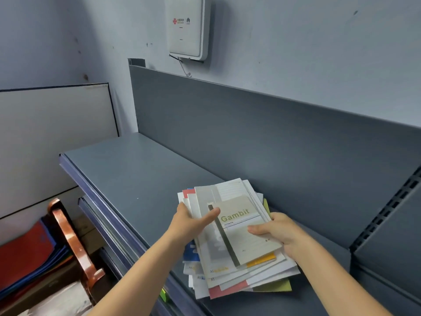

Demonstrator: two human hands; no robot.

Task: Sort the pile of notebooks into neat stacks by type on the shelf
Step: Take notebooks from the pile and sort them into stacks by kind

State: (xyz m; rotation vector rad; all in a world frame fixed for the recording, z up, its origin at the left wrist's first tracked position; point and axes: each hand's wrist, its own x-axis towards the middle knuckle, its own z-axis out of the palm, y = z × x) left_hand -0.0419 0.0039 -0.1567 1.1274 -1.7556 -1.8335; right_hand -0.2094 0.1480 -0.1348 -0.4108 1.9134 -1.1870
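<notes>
Head camera, looking down: the pile of notebooks (230, 278) sits on the grey shelf (136, 179), right up against its front edge and towards the right end of this shelf section. It's a proper mess. The covers are fanned out at all angles, with pink, yellow, green and blue bits poking out and "A5" printed on a few corners. On top is a beige notebook (245, 224) with "Gambit" on the cover and a dark spine, lying skewed to the ones below.

Both hands are on the pile. The left hand (189, 224) grips the left side, thumb laid over the top covers and reaching the Gambit spine, its fingers mostly hidden by the pile. The right hand (279, 232) holds the right side, thumb pressed on the Gambit cover, fingers curled round the pile's right edge.

A grey back panel (250, 133) stands along the shelf's back edge, and above it a white box (188, 28) with red logos hangs on the wall. Past the left end of the shelf there's a white board (52, 133). Below the front edge are red and blue folders (27, 258) next to a copper-coloured curved thing (68, 233), can't tell what it is. A little green tag (163, 295) sticks to the front edge by the left forearm.
</notes>
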